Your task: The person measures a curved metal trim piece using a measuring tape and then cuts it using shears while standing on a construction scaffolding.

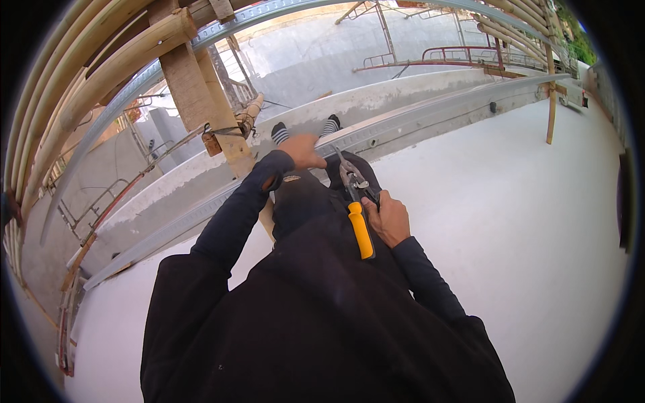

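A long grey metal channel [396, 129] runs slantwise past my knees. My left hand [302, 152] is closed over it, with the thumb on the near side and the fingers toward the far side. In my right hand [392, 219], above my right thigh, is a pair of tin snips [355, 180]. Their yellow handle [361, 232] points back toward me, apart from the fingers, while the other handle is mostly hidden by the hand. The jaws reach up to the near edge of the channel, just right of my left hand. Whether they touch the metal is unclear.
White flat surface [497, 221] spreads to my right. Beyond my striped-socked feet [331, 125] runs a concrete ledge [376, 101]. Wooden poles [87, 101], an upright plank [191, 87] and a curved-looking metal strip [262, 12] stand at left and above. Red scaffold frames [457, 54] are farther off.
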### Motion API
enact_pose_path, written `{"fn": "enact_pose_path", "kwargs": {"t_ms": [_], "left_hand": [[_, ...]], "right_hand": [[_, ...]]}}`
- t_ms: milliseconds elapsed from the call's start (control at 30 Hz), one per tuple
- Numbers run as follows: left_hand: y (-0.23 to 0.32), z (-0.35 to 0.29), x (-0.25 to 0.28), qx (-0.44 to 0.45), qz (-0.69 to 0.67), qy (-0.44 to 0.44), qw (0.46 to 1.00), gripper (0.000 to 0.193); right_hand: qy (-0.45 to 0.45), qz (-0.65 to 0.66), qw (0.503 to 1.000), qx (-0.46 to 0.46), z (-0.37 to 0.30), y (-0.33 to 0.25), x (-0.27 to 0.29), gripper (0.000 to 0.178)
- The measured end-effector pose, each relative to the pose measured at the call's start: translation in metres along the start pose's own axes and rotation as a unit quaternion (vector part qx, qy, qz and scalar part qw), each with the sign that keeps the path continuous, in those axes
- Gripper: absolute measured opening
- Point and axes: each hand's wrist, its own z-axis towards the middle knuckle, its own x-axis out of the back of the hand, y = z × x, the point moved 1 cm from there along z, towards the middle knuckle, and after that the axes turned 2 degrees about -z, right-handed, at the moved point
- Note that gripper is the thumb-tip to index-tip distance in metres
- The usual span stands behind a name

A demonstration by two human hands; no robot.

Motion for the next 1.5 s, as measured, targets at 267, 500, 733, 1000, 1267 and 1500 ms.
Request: {"fn": "enact_pose_path", "kwargs": {"t_ms": [267,500,733,1000,1267,1500], "left_hand": [[-0.002,-0.001,-0.003,-0.007,-0.003,0.016,1.0,0.054],[0.014,-0.011,-0.002,0.03,0.013,0.051,0.998,0.05],[0.012,-0.009,0.009,0.022,0.017,0.064,0.998,0.047],[0.031,-0.022,0.006,0.089,0.094,0.088,0.988,0.05],[0.04,-0.026,-0.005,0.1,0.189,0.173,0.961,0.048],[0.043,-0.024,-0.028,0.071,0.208,0.256,0.941,0.042]], "right_hand": [[-0.134,0.187,0.973,-0.031,0.014,0.0,-0.021,0.038],[-0.168,0.162,0.971,-0.058,0.029,0.01,-0.023,0.026],[-0.185,0.228,0.952,-0.083,0.031,-0.002,-0.019,0.029],[-0.255,0.429,0.866,-0.037,0.036,0.011,-0.044,0.019],[-0.286,0.56,0.772,-0.092,0.032,0.015,-0.066,0.017],[-0.115,0.418,0.9,0.051,0.047,0.043,-0.123,0.023]]}}
